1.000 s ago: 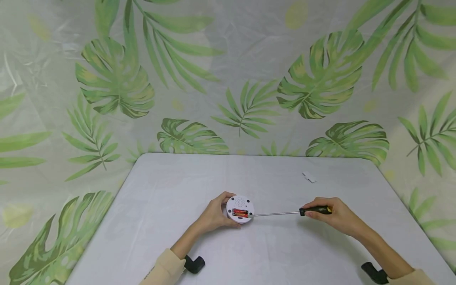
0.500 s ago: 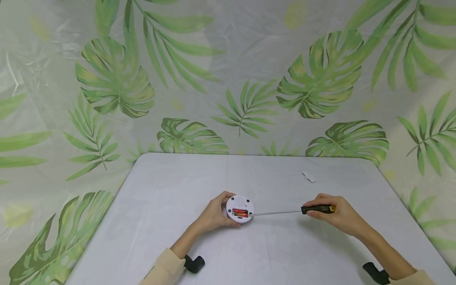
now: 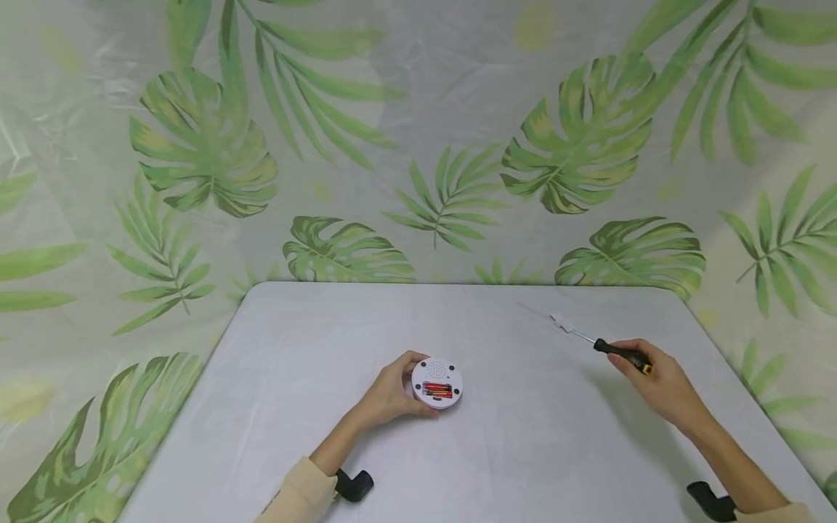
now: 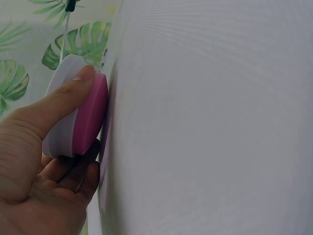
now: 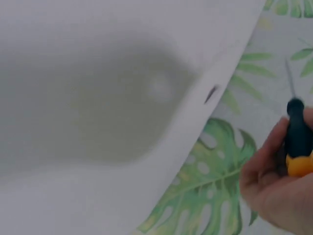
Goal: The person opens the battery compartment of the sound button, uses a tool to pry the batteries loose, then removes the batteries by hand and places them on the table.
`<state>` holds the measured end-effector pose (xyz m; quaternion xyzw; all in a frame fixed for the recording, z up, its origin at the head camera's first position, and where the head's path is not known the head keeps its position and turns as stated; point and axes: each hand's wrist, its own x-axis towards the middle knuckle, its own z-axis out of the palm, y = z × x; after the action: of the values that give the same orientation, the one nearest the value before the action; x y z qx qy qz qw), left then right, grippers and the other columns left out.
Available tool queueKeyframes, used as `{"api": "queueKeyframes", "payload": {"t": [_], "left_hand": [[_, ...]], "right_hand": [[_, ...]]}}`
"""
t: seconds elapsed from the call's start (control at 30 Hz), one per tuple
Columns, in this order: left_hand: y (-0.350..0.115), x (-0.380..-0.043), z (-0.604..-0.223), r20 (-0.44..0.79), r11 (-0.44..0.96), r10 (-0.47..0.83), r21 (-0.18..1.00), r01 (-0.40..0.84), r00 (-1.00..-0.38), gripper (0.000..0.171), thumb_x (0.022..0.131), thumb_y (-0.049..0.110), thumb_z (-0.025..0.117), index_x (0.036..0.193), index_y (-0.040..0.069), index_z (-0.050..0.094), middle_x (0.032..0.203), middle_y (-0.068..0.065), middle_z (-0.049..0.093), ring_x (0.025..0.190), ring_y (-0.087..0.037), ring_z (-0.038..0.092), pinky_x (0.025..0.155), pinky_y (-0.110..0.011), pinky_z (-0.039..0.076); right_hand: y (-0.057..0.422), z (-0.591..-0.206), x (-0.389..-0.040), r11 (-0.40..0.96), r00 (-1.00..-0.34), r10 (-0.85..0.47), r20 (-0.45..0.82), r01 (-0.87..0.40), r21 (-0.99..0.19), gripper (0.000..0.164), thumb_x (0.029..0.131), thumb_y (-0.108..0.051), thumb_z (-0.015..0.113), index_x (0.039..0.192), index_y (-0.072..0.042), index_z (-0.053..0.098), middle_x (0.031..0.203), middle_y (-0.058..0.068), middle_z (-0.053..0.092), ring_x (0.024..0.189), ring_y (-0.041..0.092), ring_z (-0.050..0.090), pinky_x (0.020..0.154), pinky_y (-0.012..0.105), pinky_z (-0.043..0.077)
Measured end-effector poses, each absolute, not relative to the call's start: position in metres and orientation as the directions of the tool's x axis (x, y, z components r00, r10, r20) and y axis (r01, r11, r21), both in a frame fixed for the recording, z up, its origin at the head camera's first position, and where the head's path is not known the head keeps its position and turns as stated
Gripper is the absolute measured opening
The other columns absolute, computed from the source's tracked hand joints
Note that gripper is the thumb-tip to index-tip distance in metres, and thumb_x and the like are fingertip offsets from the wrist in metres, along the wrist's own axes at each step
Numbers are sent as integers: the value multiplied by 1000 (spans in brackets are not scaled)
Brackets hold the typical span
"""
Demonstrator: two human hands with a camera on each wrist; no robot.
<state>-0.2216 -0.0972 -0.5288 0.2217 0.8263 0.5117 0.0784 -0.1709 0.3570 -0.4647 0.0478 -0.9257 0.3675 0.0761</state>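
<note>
My left hand (image 3: 391, 394) grips a round white battery-powered device (image 3: 437, 372) by its rim, thumb and fingers on opposite sides. Two red batteries (image 3: 437, 390) show in its uncovered compartment, which faces up. In the left wrist view the device has a pink lower part (image 4: 91, 115) close to the table. My right hand (image 3: 663, 381) holds a screwdriver (image 3: 621, 353) by its black and yellow handle, away from the device. Its blurred shaft points up and left, crossing in view a small white plastic piece (image 3: 559, 322), likely the battery cover; whether they touch I cannot tell.
The white table (image 3: 314, 319) stands before a curtain (image 3: 366, 145) printed with green leaves. Black wrist mounts (image 3: 354, 486) sit on both forearms, below the hands. The small white piece lies near the table's back right.
The screwdriver tip has left the device. My right hand has carried the screwdriver right and toward the back, turning its shaft up and left. The left hand keeps its hold.
</note>
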Motion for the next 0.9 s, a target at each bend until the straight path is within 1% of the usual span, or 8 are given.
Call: {"api": "queueKeyframes", "payload": {"t": [0.1,0.2,0.27,0.37,0.43,0.53,0.7,0.9], "left_hand": [[-98,-221,-529,100,378,448,879,290,-889,90,58,17,102,136,14,56,126,0,75,123,-18,64,113,-43,41],[-99,-220,-529,106,382,448,875,298,-888,90,58,18,102,136,14,57,126,0,75,121,-18,64,112,-43,42],[-99,-220,-529,106,382,448,875,298,-888,90,58,18,102,136,14,57,126,1,75,121,-18,64,111,-42,42],[-100,-220,-529,92,382,445,880,282,-891,91,58,17,102,137,15,57,126,2,75,122,-16,64,113,-42,42],[-100,-220,-529,92,376,443,884,278,-892,91,57,16,102,137,15,57,126,3,75,123,-16,64,113,-43,41],[-101,-221,-530,86,373,438,888,268,-895,91,57,16,102,136,16,57,125,4,75,122,-15,63,114,-43,40],[-101,-221,-532,87,379,447,883,276,-890,91,57,17,102,136,16,57,124,4,75,119,-15,64,112,-42,41],[-100,-220,-533,90,370,449,887,276,-889,91,58,17,102,136,16,56,125,5,75,121,-14,64,112,-41,41]], "right_hand": [[368,-470,-172,769,-980,78,182,-57,-637,45,108,-35,55,131,2,56,103,15,66,68,6,47,56,27,40],[377,-476,-174,794,-966,160,202,4,-608,47,108,-35,52,129,8,54,102,21,64,68,10,50,58,32,41],[380,-479,-176,806,-952,200,232,26,-592,45,108,-30,52,125,11,56,103,26,63,74,19,56,65,41,44],[383,-482,-179,819,-933,250,259,61,-570,42,106,-25,52,119,14,57,105,33,62,87,38,60,73,57,42],[383,-484,-181,825,-927,274,254,91,-558,41,106,-23,52,118,16,57,110,38,58,98,51,56,78,66,38],[385,-487,-185,826,-926,308,218,147,-544,43,106,-23,50,119,18,56,119,45,49,108,62,47,82,73,33],[388,-496,-191,815,-923,357,147,231,-531,44,106,-22,46,117,19,52,126,51,38,114,69,37,83,76,29],[389,-505,-193,850,-935,335,118,245,-467,41,103,-21,48,107,19,55,118,53,40,109,71,39,82,78,29]]}}
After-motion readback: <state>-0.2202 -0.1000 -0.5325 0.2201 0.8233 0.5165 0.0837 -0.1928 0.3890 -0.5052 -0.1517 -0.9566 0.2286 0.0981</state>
